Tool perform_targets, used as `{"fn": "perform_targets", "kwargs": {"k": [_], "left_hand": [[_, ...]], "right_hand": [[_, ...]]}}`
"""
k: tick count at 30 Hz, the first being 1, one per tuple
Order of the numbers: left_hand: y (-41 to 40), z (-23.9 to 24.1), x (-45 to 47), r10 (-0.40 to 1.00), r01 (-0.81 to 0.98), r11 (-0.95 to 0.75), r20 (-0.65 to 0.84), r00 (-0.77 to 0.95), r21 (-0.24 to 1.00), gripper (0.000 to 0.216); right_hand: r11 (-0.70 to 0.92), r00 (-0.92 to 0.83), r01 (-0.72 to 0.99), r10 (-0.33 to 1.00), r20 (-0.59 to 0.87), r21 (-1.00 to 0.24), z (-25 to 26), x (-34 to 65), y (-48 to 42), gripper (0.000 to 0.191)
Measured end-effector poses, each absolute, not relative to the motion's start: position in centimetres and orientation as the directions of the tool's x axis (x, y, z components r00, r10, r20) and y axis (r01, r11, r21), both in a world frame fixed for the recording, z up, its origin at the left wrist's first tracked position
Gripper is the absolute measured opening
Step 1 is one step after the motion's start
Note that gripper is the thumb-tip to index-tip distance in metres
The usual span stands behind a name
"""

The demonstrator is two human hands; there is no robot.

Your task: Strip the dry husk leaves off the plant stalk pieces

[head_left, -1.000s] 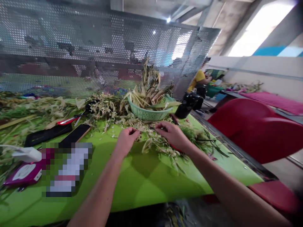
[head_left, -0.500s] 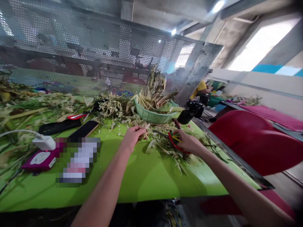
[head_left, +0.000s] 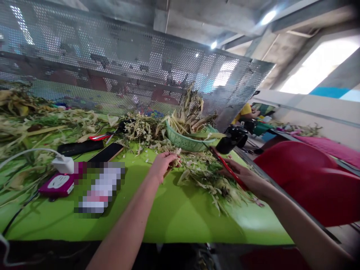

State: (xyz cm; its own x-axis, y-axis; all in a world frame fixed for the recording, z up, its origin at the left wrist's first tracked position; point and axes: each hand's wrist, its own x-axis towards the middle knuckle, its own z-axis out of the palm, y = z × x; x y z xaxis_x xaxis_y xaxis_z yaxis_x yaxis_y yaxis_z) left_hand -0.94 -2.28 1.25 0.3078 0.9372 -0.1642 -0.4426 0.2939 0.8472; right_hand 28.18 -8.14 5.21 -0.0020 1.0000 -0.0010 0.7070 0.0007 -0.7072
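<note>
Pale, curled pieces of dried corn husk [head_left: 178,152] show at the fingertips of my left hand [head_left: 165,164], whose fingers are pinched together. My right hand [head_left: 244,175] grips scissors [head_left: 231,170] with red handles; their dark blades point up and left toward the basket. Below both hands lies a loose pile of shredded husk strips [head_left: 213,183] on the green table [head_left: 174,213]. Just beyond them stands a light green plastic basket [head_left: 185,142] filled with long dried husks [head_left: 191,112]. The far fingers of the right hand are partly hidden by the scissors.
At left lie a purple power strip [head_left: 57,185] with a white charger [head_left: 63,164], a dark phone [head_left: 108,153], a black pouch [head_left: 80,148] and red-handled scissors [head_left: 97,137]. A black object [head_left: 232,138] stands beside the basket. Red chairs [head_left: 303,180] stand right; a perforated metal screen [head_left: 118,71] rises behind.
My right hand has moved right, away from my left hand, and the scissors have turned so the blades point more upward. My left hand keeps its pinch. The view has shifted slightly.
</note>
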Motion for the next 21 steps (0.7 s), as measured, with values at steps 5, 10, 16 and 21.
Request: {"fn": "perform_targets", "kwargs": {"k": [5,10,16,21], "left_hand": [[-1.8,0.5,-1.0,0.943,-0.410,0.270,-0.154,0.294,0.871,0.011],[-1.7,0.3,-0.9,0.952,-0.382,0.234,-0.132,0.276,0.894,0.010],[-1.9,0.7,-1.1,0.949,-0.421,0.252,-0.138,0.284,0.871,0.010],[-1.9,0.7,-1.0,0.949,-0.420,0.264,-0.158,0.271,0.868,0.009]], "right_hand": [[0.016,-0.104,0.725,0.991,-0.086,-0.689,6.2,25.7,-10.2,0.067],[0.084,-0.183,0.733,0.980,-0.077,-0.675,5.1,23.3,-11.2,0.064],[0.134,-0.207,0.783,0.977,-0.051,-0.607,4.4,21.7,-10.8,0.056],[0.111,-0.151,0.807,0.988,-0.022,-0.580,3.3,22.3,-10.2,0.057]]}}
